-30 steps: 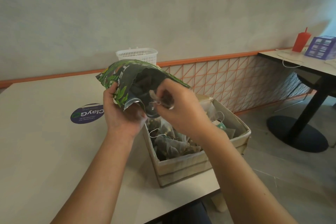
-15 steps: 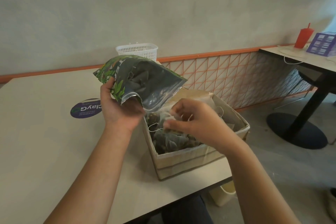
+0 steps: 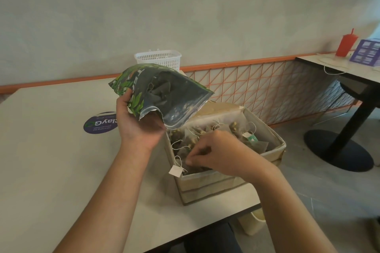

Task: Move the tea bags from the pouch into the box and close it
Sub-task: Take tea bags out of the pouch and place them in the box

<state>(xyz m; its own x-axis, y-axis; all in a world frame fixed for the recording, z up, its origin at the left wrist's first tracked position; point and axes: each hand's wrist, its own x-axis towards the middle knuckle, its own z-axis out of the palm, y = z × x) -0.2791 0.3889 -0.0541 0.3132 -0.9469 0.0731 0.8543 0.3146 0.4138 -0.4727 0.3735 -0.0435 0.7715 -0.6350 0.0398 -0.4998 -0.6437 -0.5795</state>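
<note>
Head view: box (image 3: 209, 186) holds tea bags (image 3: 242, 129); pouch (image 3: 164, 92) holds more.

The left hand (image 3: 137, 127) is raised with fingers curled in a grip, while the right hand (image 3: 216, 153) reaches down, fingertips pinched together.

Both forearms are bare from the bottom edge of the view up to the wrists, with no sleeve, cuff, watch, bracelet or glove on them. The left hand (image 3: 139, 127) and the right hand (image 3: 218, 155) are bare too, and no ring shows on any visible finger. Between the arms, at the bottom of the view, lies dark clothing (image 3: 211, 239); its kind cannot be told.
</note>
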